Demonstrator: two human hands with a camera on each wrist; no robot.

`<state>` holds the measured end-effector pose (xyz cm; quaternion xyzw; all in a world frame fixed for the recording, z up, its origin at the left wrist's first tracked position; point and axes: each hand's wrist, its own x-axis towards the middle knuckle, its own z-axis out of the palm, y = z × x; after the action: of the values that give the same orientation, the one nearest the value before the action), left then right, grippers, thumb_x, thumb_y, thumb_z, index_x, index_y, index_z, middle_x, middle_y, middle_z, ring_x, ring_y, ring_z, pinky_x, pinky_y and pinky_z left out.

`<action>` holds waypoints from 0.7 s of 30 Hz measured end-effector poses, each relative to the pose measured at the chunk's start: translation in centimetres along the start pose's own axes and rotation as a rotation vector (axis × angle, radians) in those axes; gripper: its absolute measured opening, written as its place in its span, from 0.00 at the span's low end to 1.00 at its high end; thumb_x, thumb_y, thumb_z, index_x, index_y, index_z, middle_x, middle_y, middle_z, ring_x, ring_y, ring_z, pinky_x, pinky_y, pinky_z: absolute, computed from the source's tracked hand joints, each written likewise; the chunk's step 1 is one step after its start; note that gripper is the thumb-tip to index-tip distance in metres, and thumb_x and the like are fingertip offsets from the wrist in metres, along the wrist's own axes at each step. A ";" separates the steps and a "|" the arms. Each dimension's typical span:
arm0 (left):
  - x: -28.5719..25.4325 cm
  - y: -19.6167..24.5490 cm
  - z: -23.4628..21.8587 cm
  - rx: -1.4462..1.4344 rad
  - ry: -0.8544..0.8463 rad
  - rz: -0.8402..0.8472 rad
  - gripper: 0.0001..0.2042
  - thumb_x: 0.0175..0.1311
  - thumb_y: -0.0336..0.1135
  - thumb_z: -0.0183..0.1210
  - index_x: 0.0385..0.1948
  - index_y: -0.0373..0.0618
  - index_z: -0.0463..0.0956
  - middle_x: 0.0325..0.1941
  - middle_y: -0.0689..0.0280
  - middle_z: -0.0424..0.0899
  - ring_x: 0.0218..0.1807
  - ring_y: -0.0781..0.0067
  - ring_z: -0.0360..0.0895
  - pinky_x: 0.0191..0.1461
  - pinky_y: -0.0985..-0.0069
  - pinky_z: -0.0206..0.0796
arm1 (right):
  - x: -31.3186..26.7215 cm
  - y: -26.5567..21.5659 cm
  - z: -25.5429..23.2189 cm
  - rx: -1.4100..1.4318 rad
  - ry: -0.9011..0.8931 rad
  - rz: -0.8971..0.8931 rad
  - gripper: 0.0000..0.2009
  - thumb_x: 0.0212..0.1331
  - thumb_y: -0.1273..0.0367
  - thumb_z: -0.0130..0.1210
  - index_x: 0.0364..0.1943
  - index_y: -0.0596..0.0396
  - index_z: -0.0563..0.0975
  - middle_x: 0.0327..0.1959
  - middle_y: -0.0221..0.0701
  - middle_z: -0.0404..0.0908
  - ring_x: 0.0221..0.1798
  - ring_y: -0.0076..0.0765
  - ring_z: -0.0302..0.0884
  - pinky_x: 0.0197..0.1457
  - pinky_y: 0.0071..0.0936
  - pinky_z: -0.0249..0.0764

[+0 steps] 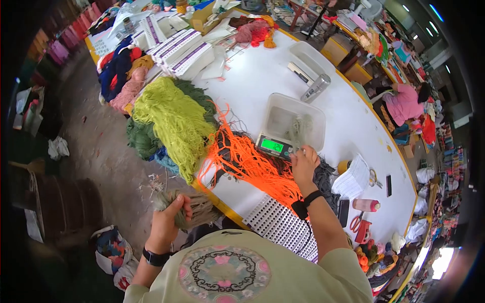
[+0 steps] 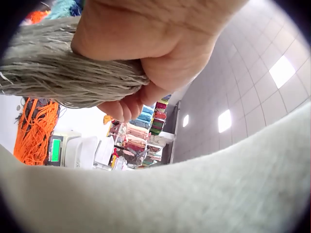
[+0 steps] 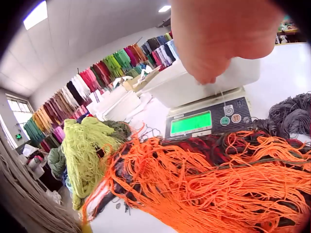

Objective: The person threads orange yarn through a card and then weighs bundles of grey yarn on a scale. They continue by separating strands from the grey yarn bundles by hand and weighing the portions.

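My left hand (image 1: 169,222) grips a thick bundle of grey-brown yarn (image 1: 204,209) in front of the table's edge. The left wrist view shows my fingers wrapped round this yarn (image 2: 73,80). At the front rim of a clear plastic tub (image 1: 273,107), my right hand (image 1: 305,167) pinches a thin strand. Grey-green yarn (image 1: 301,126) lies loosely inside the tub. Beneath the tub is a digital scale (image 3: 194,124) with a lit green display. In the right wrist view a thin thread (image 3: 222,94) hangs from the curled fingertips.
Orange yarn (image 1: 247,159) spreads before the scale, with lime-green yarn (image 1: 172,113) heaped to its left. Dark grey yarn (image 1: 326,179) lies to the right, near a paper sheet (image 1: 352,177), scissors (image 1: 374,179) and a bottle (image 1: 365,205). A metal cylinder (image 1: 316,88) lies behind the tub.
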<state>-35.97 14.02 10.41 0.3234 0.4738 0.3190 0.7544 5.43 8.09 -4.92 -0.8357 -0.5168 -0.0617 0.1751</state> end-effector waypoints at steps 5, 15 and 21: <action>1.4 2.2 -0.5 -0.201 -0.217 0.078 0.23 0.67 0.51 0.50 0.49 0.37 0.71 0.46 0.60 0.78 0.45 0.68 0.77 0.45 0.71 0.70 | 2.0 -5.8 -1.7 0.619 0.135 -0.035 0.13 0.65 0.64 0.51 0.24 0.52 0.68 0.13 0.28 0.63 0.16 0.33 0.64 0.21 0.25 0.59; 0.3 7.1 1.0 -0.210 -0.560 0.269 0.36 0.65 0.59 0.50 0.64 0.35 0.61 0.60 0.59 0.72 0.60 0.70 0.69 0.65 0.69 0.59 | -0.6 -30.0 -16.5 1.376 -0.526 -0.086 0.06 0.63 0.68 0.57 0.35 0.56 0.76 0.25 0.16 0.68 0.26 0.11 0.59 0.29 0.14 0.59; -1.0 7.6 -0.4 -0.122 -0.544 0.370 0.26 0.70 0.46 0.51 0.61 0.34 0.66 0.56 0.61 0.75 0.56 0.72 0.71 0.61 0.72 0.62 | -2.5 -32.4 -16.0 1.526 -0.603 0.066 0.06 0.58 0.70 0.61 0.34 0.57 0.76 0.28 0.17 0.71 0.31 0.12 0.64 0.34 0.14 0.61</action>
<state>-38.00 17.78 16.73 0.4314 0.1684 0.3805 0.8005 -23.11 13.36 16.72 -0.4820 -0.4166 0.5394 0.5506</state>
